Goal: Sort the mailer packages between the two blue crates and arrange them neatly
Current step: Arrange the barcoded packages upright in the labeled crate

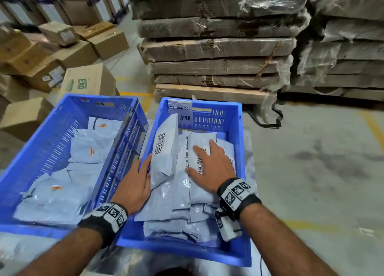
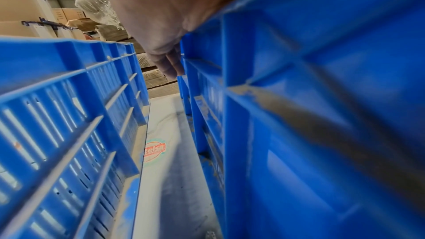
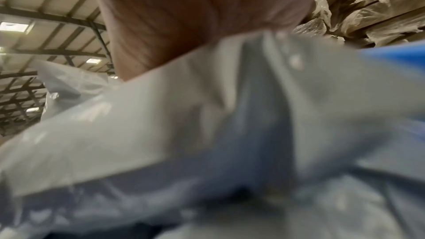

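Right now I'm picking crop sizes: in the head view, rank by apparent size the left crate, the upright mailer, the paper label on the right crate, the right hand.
1. left crate
2. upright mailer
3. right hand, close to the mailer, so unsure
4. paper label

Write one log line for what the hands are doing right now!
left hand: touches upright mailer | right hand: flat on mailer pile | place: right crate | left crate: mailers lying flat

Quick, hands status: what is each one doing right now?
Left hand: open, fingers against the upright mailer in the right crate.
Right hand: open, fingers spread flat on the mailer pile.
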Available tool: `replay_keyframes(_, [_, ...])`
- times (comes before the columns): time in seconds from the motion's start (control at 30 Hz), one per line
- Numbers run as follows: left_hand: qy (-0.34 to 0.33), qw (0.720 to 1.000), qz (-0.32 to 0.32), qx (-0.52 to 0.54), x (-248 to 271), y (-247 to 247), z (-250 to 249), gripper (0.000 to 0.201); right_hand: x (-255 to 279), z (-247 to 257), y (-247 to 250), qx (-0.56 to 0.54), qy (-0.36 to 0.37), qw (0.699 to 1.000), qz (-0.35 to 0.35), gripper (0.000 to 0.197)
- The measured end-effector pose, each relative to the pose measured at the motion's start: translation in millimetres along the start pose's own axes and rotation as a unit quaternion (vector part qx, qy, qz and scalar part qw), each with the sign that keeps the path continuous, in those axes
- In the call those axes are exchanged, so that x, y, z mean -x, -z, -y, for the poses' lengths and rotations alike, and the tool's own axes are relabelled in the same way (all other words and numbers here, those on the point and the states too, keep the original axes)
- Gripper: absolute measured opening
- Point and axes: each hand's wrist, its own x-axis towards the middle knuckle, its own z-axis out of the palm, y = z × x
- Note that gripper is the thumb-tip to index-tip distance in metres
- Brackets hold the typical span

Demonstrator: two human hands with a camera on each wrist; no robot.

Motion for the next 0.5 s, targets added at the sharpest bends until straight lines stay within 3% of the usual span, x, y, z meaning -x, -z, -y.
replay_keyframes(0.27, [0.027, 0.999, 0.013, 0.017, 1, 0, 4, 0.057, -22, 8, 18, -0.051, -0.013, 0.996, -0.070, 0.066])
replay_keyframes(0.37, [0.025, 0.999, 0.008, 0.025, 0, -1, 3, 0.059, -41, 23, 27, -0.060, -0.012, 0.995, -0.076, 0.078])
replay_keyframes(0.5, [0.023, 0.999, -0.002, 0.033, -1, -2, 3, 0.055, -71, 41, 31, -0.050, -0.018, 0.998, -0.031, 0.097])
